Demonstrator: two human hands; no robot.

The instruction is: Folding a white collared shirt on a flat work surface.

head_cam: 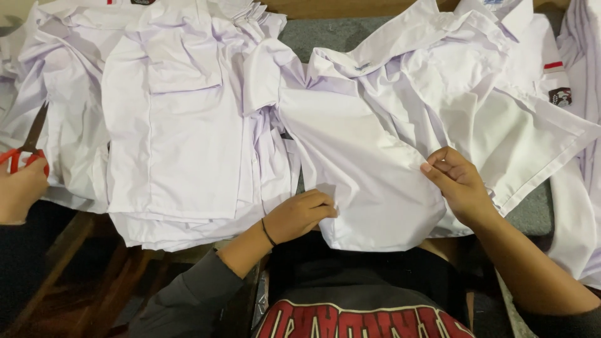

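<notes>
Smooth matt white cloth shirt (creased) on rough grey felt table cover.

A spread shirt lies on the worktop directly before the person. The left hand rests on its near left edge, the right hand on its right edge. Left of that shirt sits a stack of shirts; further left, another person's hand holds scissors. Right of the shirt lie more shirts.
</notes>
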